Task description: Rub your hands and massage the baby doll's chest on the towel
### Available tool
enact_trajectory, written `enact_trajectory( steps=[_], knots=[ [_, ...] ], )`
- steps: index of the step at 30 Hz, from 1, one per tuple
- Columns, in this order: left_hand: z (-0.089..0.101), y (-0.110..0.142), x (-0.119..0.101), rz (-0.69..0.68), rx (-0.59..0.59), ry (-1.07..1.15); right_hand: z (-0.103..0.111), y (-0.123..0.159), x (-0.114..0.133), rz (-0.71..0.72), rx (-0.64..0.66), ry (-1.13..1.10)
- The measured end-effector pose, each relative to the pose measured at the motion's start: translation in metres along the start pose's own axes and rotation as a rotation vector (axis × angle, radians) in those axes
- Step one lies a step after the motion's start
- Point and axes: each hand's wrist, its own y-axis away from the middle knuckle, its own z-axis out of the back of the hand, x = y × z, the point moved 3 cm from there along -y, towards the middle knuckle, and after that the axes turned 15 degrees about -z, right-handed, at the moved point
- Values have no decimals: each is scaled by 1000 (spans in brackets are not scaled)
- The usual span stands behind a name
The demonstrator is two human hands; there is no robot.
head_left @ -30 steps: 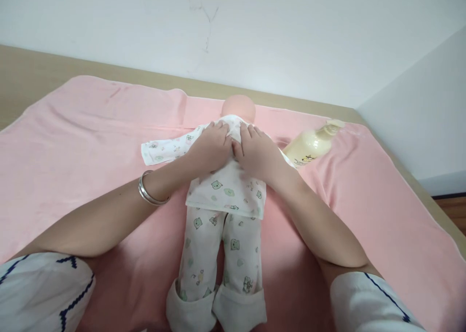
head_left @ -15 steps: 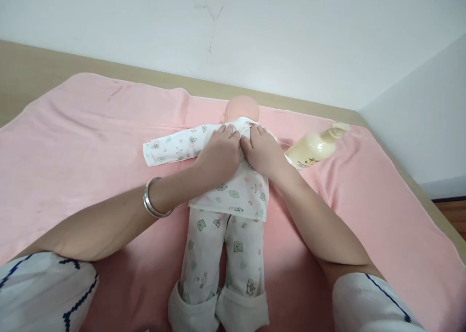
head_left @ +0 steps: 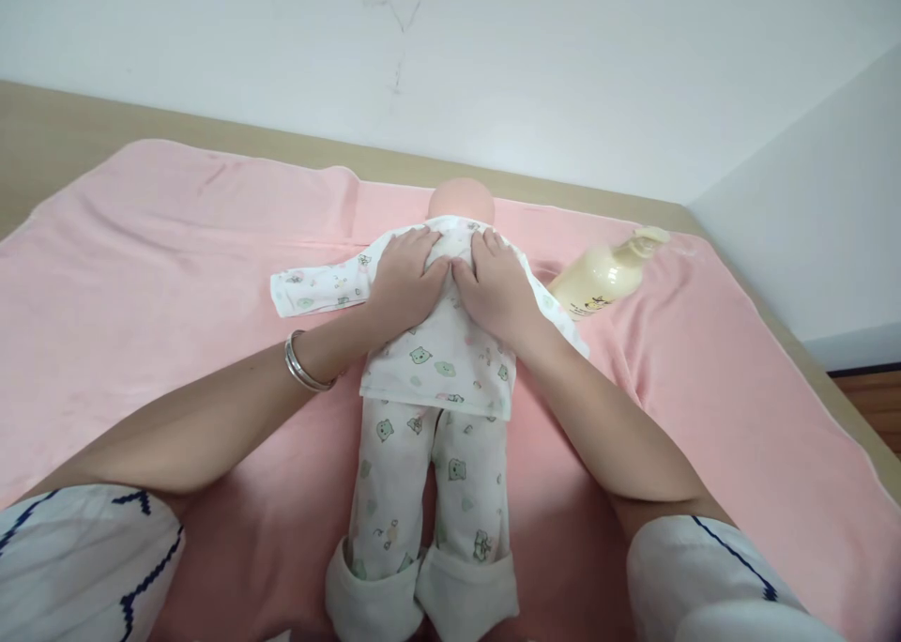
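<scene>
A baby doll (head_left: 461, 201) lies with its head away from me, the back of its bare head showing and its face hidden. It wears a white printed shirt (head_left: 440, 365) and matching trousers (head_left: 394, 473) with turned-up cuffs. My left hand (head_left: 406, 281) rests flat on the left side of the doll's upper back, fingers outstretched. On the right side, my right hand (head_left: 495, 285) lies flat in the same way. The two thumbs nearly meet in the middle. A silver bangle (head_left: 304, 365) circles my left wrist.
A pale yellow pump bottle (head_left: 605, 274) lies tilted on its side to the right of the doll. Under everything spreads a pink blanket (head_left: 232, 238). A wooden edge (head_left: 63, 121) runs along the white wall (head_left: 563, 69) behind.
Both hands have spread outward from the middle of the upper back, the left to the left and the right slightly outward. The view has shifted a little.
</scene>
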Motion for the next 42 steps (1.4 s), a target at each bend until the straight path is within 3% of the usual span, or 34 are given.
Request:
enact_trajectory(
  steps=[4,15,23,27,32,37,42],
  knots=[
    [-1,1,0,15,-1,-10,-5,-13,-5,-30,-7,-10],
    [0,1,1,16,-16,-19,-7,-11,-6,11,-39,2],
    [10,8,-24,-135,-26,-190,4,-6,-3,75,-2,62],
    [14,0,-17,-73,70,-164,8,14,6,30,-28,196],
    [13,-8,-2,-93,164,-167,9,32,14,120,-64,259],
    [12,7,-28,-237,218,-335,14,8,5,70,32,132],
    [16,15,-44,-304,167,-304,14,-9,-2,19,40,115]
  ],
)
